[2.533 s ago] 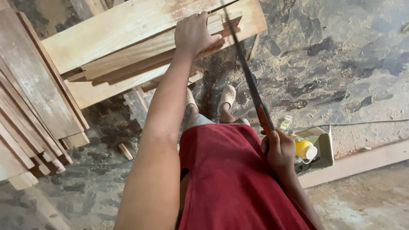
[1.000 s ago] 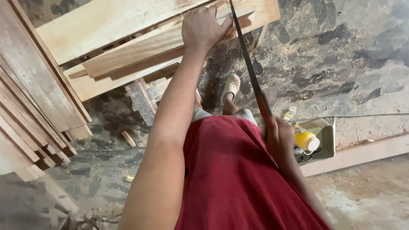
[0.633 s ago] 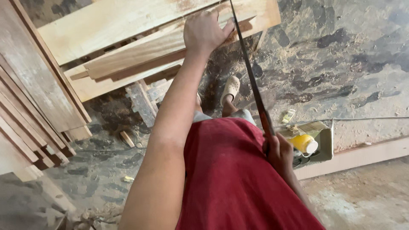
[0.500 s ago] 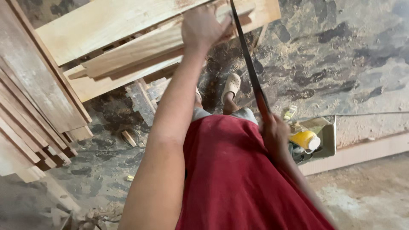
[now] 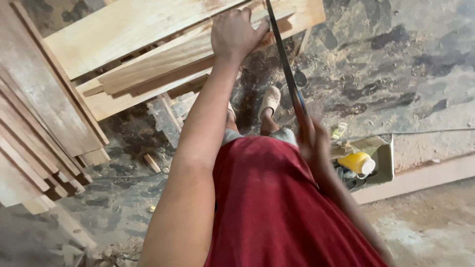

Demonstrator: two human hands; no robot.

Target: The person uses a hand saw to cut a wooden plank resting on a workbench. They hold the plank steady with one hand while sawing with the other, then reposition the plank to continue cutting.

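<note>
My left hand presses flat on a pale wooden plank that lies on top of other boards. Just right of its fingers, a long dark hand saw blade runs through the plank's end. My right hand is closed on the saw's handle, low beside my red shirt, and is blurred by motion. Under the boards I see my feet in light sandals.
A stack of long boards leans along the left side. An open cardboard box with a yellow bottle sits on the stained concrete floor at the right, beside a long timber. Wood scraps lie under the planks.
The right hand has been moving the saw back and forth along its line through the plank. The left hand has stayed pressed on the board.
</note>
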